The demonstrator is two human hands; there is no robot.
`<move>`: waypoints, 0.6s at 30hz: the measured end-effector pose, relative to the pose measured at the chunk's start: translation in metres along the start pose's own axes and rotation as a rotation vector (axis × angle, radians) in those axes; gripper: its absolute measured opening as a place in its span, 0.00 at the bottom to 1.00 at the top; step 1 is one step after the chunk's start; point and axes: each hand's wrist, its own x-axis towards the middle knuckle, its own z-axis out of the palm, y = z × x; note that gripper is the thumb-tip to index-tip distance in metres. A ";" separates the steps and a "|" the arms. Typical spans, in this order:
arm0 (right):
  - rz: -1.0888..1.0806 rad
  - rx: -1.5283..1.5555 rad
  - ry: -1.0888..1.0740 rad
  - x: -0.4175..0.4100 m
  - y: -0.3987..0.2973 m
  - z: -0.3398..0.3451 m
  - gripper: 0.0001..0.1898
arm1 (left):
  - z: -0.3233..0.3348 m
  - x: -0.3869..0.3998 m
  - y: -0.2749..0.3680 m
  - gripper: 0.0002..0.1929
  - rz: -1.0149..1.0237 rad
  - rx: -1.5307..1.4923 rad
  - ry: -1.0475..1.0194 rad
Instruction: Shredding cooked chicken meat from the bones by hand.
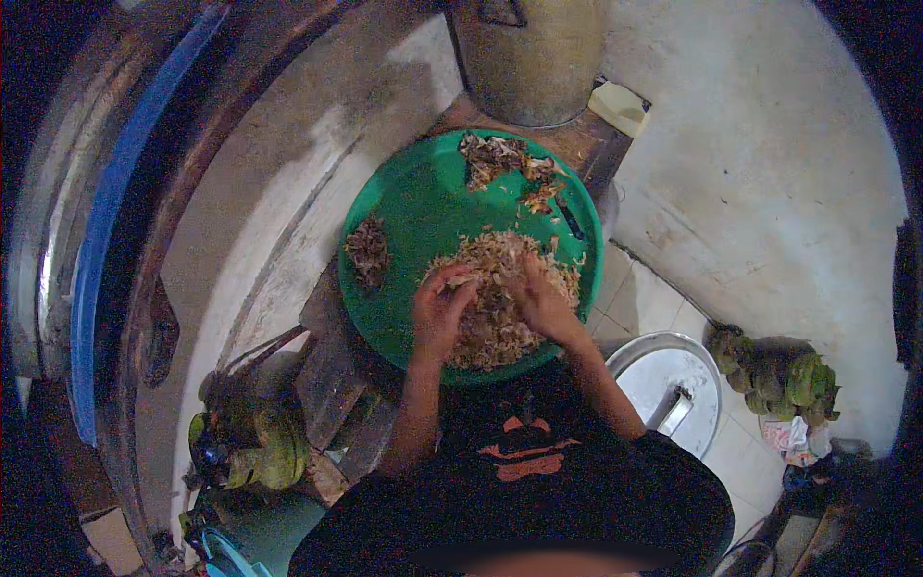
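A wide green plastic tray point(418, 195) lies before me. On its near half is a large heap of shredded, pale brown meat-like pieces point(497, 332). My left hand point(443, 303) is at the heap's left side, thumb and fingers pinching what looks like a small shred. Over the heap's right part is my right hand point(537, 292), its fingers blurred; whether it holds anything is unclear. A smaller, darker pile point(368, 252) sits at the tray's left edge. Larger torn chunks with what may be bones point(494, 159) lie at the far side, near a dark-handled tool, perhaps a knife point(570, 218).
Beyond the tray stands a large metal container point(533, 65) on a wooden surface, beside a pale yellow container point(619, 108). A round metal lid or pan point(703, 360) is on the tiled floor at right. Green banana bunches point(786, 375) lie right, others point(267, 447) lower left.
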 end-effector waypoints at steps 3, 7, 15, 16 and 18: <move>0.168 -0.013 -0.252 0.004 0.007 -0.001 0.25 | -0.009 0.002 -0.001 0.09 -0.058 -0.203 -0.081; -0.302 0.102 -0.084 0.001 0.015 0.000 0.26 | -0.012 0.002 -0.012 0.13 -0.169 -0.485 -0.076; -0.324 0.330 -0.258 -0.014 -0.042 -0.029 0.27 | -0.012 0.006 0.017 0.17 -0.240 -0.139 -0.071; -0.321 0.330 -0.256 -0.013 -0.044 -0.030 0.27 | -0.013 0.004 0.017 0.17 -0.179 -0.124 -0.138; -0.345 0.359 -0.349 -0.008 -0.046 -0.031 0.29 | -0.016 0.002 0.017 0.18 -0.117 -0.108 -0.203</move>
